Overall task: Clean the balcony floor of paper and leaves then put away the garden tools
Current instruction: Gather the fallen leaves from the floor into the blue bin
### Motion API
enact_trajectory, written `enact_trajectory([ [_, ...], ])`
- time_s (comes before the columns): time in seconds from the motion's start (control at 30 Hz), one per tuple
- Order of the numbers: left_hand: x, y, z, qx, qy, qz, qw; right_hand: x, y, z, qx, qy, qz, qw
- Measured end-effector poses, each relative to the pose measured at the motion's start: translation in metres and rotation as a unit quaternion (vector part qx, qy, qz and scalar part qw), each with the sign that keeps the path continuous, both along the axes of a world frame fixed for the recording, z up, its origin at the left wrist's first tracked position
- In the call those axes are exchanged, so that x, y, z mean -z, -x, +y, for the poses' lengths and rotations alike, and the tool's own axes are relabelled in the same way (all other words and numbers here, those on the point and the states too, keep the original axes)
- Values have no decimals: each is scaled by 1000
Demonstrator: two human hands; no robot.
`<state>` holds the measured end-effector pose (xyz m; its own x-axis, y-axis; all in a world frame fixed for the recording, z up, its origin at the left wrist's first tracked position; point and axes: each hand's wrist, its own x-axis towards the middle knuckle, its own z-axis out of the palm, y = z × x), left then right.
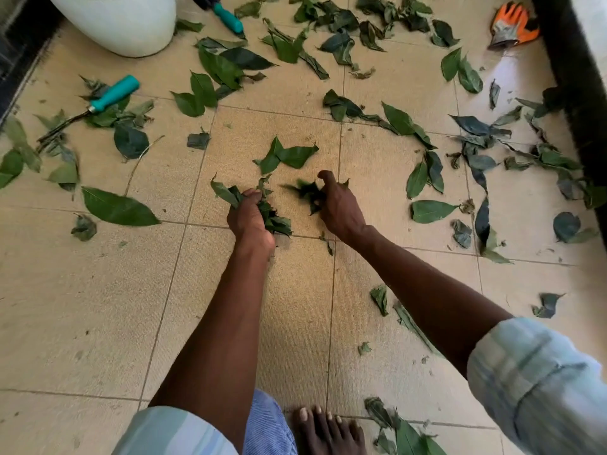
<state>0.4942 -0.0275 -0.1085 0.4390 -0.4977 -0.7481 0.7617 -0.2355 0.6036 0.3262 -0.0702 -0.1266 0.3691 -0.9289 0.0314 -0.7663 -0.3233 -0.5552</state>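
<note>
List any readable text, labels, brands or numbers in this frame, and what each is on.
None can be read.
White pot: no print visible.
Teal tool handles: no markings visible.
Orange glove: no lettering visible; too small to rule out a logo.
Sleeves: striped, no text.

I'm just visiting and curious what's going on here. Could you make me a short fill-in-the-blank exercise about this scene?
1. Both the left hand and the right hand grip bunches of ____.
2. The two garden tools on the floor have handles coloured ____.
3. The glove in the far right corner is grey and ____.
4. The big pot at the far left is ____ in colour.

Missing words: leaves; teal; orange; white
</note>
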Motion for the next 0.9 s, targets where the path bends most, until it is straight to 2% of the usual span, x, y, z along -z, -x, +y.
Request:
enact_trajectory([
  [0.07, -2, -7, 3, -16, -5, -1, 1000, -10, -19, -11, -17, -24, -27, 999],
  [0.13, -5, -13, 6, -34, -8, 1, 999, -19, -39, -32, -35, -20, -12, 999],
  [0.23, -9, -22, 13, -42, -15, -2, 999, -17, -59, -74, -69, 24, 134, 988],
  [0.3, -11, -30, 18, -39, -19, -7, 999, -10, -61, -90, -104, -10, 218, 970],
  [0.33, -12, -34, 21, -38, -20, -9, 999, -5, -58, -92, -119, -26, 225, 967],
  [0.4, -13, -41, 25, -41, -19, -12, 999, 0, -52, -81, -114, -36, 180, 976],
  [0.47, -16, -45, 27, -49, -18, -10, 999, 1, -49, -54, -52, -15, 115, 992],
  [0.53, -20, -47, 28, -59, -14, -7, 998, 3, -48, -20, -23, 39, 99, 994],
  [0.6, -25, -49, 29, -65, -9, -3, 998, 5, -48, 5, -37, 81, 86, 992],
  [0.77, -23, -59, 32, -91, 3, -2, 996, -20, -83, -4, -51, -51, -49, 996],
  [0.83, -24, -63, 34, -102, -1, -6, 995, -35, -105, -26, -55, -57, -46, 996],
  [0.9, -25, -67, 37, -106, -3, -10, 994, -37, -123, -51, -70, -31, 17, 997],
])
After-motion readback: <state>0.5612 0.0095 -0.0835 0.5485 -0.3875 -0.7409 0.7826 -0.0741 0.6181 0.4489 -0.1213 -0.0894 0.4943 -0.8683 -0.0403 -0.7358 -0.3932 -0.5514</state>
